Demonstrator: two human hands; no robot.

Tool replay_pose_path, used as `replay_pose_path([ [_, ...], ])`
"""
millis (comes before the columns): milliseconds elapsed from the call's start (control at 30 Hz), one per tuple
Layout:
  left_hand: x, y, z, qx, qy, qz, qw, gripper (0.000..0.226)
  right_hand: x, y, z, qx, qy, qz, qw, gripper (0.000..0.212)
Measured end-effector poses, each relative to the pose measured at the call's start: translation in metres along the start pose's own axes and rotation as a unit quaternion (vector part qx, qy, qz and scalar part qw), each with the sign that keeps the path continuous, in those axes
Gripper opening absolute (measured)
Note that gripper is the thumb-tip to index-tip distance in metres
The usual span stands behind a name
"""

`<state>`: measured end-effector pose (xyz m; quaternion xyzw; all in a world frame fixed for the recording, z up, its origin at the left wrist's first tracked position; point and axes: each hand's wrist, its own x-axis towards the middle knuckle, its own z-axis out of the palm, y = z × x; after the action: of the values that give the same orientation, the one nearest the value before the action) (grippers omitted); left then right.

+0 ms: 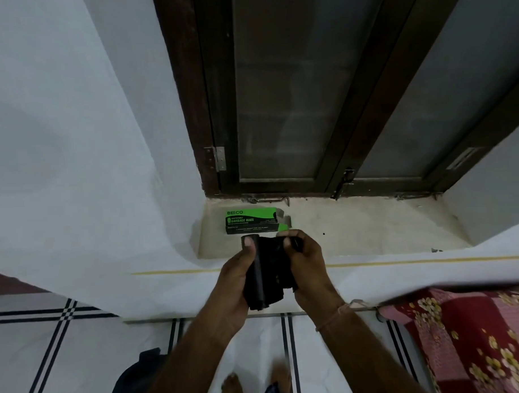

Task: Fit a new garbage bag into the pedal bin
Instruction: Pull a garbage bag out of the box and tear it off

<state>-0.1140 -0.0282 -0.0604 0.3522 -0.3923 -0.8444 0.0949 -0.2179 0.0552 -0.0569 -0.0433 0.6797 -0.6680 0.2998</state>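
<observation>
Over the window sill's front edge, both hands hold the black garbage bag roll (pixel 262 272). My left hand (pixel 236 281) wraps the roll, thumb on top, long axis running away from me toward the sill. My right hand (pixel 306 266) pinches the loose bag end on the roll's right side. Beco garbage bag box (pixel 251 220) lies open at the sill's (pixel 371 224) back-left, just beyond my fingers. Pedal bin not in view. Next, probably peel rightward.
</observation>
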Motion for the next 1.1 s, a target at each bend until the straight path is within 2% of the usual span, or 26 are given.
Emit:
replay_pose_path([
  [100, 0.002, -0.006, 0.012, -0.04, 0.006, -0.044, 0.998, 0.058, 0.003, -0.004, -0.01, 0.059, -0.052, 0.049, 0.996, 0.033],
  [200, 0.003, -0.009, 0.023, -0.016, 0.004, -0.01, 1.0, 0.054, 0.006, -0.006, -0.021, -0.017, -0.135, 0.022, 0.99, 0.031],
  [300, 0.006, -0.009, 0.032, 0.001, 0.026, 0.016, 1.0, 0.048, 0.016, -0.002, -0.027, -0.094, -0.089, -0.029, 0.991, 0.025],
  [400, 0.012, -0.009, 0.034, -0.036, 0.039, -0.015, 0.998, 0.047, 0.028, -0.002, -0.039, -0.045, -0.057, -0.012, 0.997, 0.03],
  [533, 0.016, -0.013, 0.037, -0.068, 0.047, -0.04, 0.996, 0.056, 0.039, -0.002, -0.045, -0.014, -0.055, 0.023, 0.998, 0.019],
  [600, 0.016, -0.014, 0.04, -0.046, 0.039, -0.032, 0.998, 0.058, 0.039, -0.005, -0.041, 0.019, -0.076, 0.05, 0.996, 0.025],
  [667, 0.016, -0.016, 0.04, -0.023, 0.043, 0.001, 0.999, 0.058, 0.037, -0.01, -0.041, 0.039, -0.13, 0.073, 0.988, 0.032],
  [733, 0.018, -0.019, 0.037, -0.013, 0.035, 0.028, 0.999, 0.056, 0.036, -0.012, -0.042, -0.004, -0.188, 0.054, 0.981, 0.037],
  [767, 0.019, -0.02, 0.036, -0.018, 0.027, 0.029, 0.999, 0.054, 0.036, -0.013, -0.041, -0.034, -0.192, 0.033, 0.98, 0.034],
  [867, 0.02, -0.02, 0.036, -0.028, 0.042, 0.027, 0.998, 0.052, 0.041, -0.009, -0.04, -0.061, -0.131, 0.006, 0.989, 0.026],
  [1000, 0.024, -0.017, 0.044, -0.033, 0.058, 0.017, 0.998, 0.054, 0.045, -0.01, -0.044, -0.044, -0.112, 0.009, 0.993, 0.018],
  [1100, 0.029, -0.021, 0.046, 0.012, 0.048, 0.034, 0.998, 0.055, 0.049, -0.01, -0.044, -0.062, -0.085, -0.018, 0.994, 0.012],
])
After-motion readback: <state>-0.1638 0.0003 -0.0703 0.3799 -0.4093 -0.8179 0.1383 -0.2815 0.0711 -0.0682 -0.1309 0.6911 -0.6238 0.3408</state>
